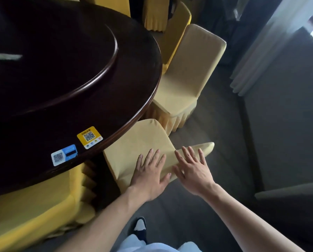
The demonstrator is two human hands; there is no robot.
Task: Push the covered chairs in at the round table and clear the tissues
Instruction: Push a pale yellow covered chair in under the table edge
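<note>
Both hands flat, fingers straight, side by side on the chair (134, 142) back by the table (137, 99): left hand (149, 176), right hand (193, 171), likely to shove it in.

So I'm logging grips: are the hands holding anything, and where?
Nothing is gripped. Both hands, left hand and right hand, lie flat with straight fingers on the top of the covered chair backrest.

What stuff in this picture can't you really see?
- Head view: the pale thing far across the round table is too blurred to tell if it is tissues.
- The codes on the yellow sticker and blue sticker are too small to read.
- The front of the chair under the left hand and right hand is hidden by the table edge.
</note>
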